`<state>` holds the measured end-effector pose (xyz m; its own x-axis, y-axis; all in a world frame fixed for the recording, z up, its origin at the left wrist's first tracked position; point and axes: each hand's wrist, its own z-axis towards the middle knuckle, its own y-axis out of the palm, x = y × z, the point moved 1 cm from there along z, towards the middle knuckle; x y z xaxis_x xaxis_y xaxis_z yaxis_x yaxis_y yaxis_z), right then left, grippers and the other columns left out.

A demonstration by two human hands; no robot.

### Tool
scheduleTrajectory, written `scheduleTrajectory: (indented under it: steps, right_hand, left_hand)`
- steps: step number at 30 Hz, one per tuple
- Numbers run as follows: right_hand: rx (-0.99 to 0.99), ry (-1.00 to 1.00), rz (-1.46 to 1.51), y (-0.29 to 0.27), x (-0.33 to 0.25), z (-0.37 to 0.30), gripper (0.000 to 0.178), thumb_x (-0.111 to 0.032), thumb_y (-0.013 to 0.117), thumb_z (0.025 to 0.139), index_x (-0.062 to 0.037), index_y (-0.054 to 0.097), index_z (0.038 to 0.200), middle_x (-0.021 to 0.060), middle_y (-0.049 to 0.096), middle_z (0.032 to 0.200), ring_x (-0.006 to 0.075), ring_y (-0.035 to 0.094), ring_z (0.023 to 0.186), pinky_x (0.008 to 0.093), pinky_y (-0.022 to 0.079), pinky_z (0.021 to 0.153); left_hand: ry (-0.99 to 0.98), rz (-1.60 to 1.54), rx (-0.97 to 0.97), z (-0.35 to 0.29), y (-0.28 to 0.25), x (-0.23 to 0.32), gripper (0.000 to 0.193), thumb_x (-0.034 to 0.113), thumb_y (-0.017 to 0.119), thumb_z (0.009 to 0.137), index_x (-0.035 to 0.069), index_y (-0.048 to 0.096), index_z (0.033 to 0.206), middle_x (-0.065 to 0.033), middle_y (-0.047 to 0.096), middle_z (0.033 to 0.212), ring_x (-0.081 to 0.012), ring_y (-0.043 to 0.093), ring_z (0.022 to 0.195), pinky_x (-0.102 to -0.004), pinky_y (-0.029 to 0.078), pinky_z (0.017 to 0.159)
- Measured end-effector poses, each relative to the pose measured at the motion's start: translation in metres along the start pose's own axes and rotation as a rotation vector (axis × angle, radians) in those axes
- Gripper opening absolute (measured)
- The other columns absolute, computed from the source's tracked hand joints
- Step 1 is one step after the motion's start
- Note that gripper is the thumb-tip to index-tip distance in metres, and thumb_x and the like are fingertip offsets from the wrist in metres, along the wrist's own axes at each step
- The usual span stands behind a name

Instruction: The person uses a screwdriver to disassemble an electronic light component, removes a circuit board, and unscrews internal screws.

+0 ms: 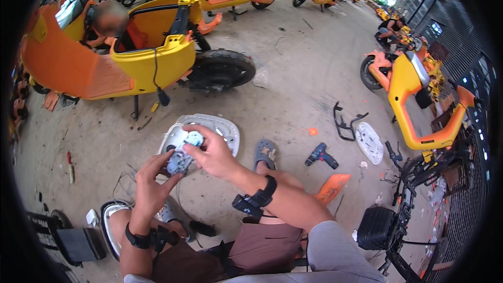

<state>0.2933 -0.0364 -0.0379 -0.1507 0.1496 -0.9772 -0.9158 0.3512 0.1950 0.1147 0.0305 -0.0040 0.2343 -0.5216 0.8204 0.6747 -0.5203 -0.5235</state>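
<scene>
My left hand (152, 175) grips a small grey-blue mechanical part (179, 163) between thumb and fingers; its exact kind is unclear. Close above it, my right hand (216, 154) pinches a pale, bluish-white round piece (194, 138). The two pieces are close together, and I cannot tell whether they are joined. Below and beyond both hands, a white shallow shell-like panel (234, 135) lies on the concrete floor, partly hidden by my hands, with small items in it. Each of my wrists wears a black strap with a small device.
A yellow and orange scooter (152, 73) with an open seat compartment stands ahead left. Right of me lie a cordless drill (320, 155), a black metal bracket (343, 124), a white oval panel (369, 142) and an orange panel (332, 187). Another person (389, 29) crouches far right beside scooters.
</scene>
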Motion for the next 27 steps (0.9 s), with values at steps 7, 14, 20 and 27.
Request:
scheduleTrajectory:
  steps: [7,14,20,27]
  right_hand:
    - [-0.051,0.054,0.054,-0.005,-0.021,-0.016,0.040,-0.005,0.066,0.092,-0.0018,0.054,0.130,-0.0014,0.058,0.079,0.0035,0.050,0.055,0.0194,0.041,0.049]
    - [-0.116,0.060,0.023,0.015,-0.051,-0.031,0.039,-0.004,0.064,0.092,-0.0035,0.055,0.130,-0.0007,0.059,0.078,0.0032,0.049,0.055,0.0199,0.040,0.048]
    - [-0.111,0.094,0.006,0.019,-0.050,-0.026,0.038,0.000,0.064,0.091,-0.0002,0.056,0.128,0.0000,0.060,0.078,0.0037,0.050,0.055,0.0201,0.040,0.049]
    - [-0.086,0.097,0.065,0.023,-0.051,-0.032,0.037,0.000,0.065,0.091,0.0005,0.056,0.127,0.0009,0.060,0.079,0.0042,0.050,0.055,0.0207,0.040,0.049]
  left_hand:
    - [0.202,0.122,0.342,-0.014,-0.019,0.005,0.039,-0.004,0.075,0.077,0.002,0.068,0.115,-0.0128,0.069,0.103,-0.0162,0.065,0.087,-0.0265,0.053,0.076]
    - [-0.207,-0.302,-0.062,-0.013,-0.031,0.009,0.048,0.025,0.065,0.095,-0.005,0.053,0.130,-0.0123,0.067,0.099,-0.0134,0.061,0.082,-0.0279,0.050,0.070]
    - [-0.234,-0.234,-0.058,-0.012,-0.028,-0.005,0.032,0.017,0.058,0.099,-0.004,0.058,0.123,-0.0116,0.067,0.080,-0.0105,0.059,0.065,-0.0285,0.046,0.056]
    - [-0.233,-0.245,0.044,-0.013,-0.029,0.015,0.029,0.010,0.058,0.097,-0.007,0.059,0.120,-0.0140,0.069,0.081,-0.0151,0.064,0.060,-0.0305,0.049,0.051]
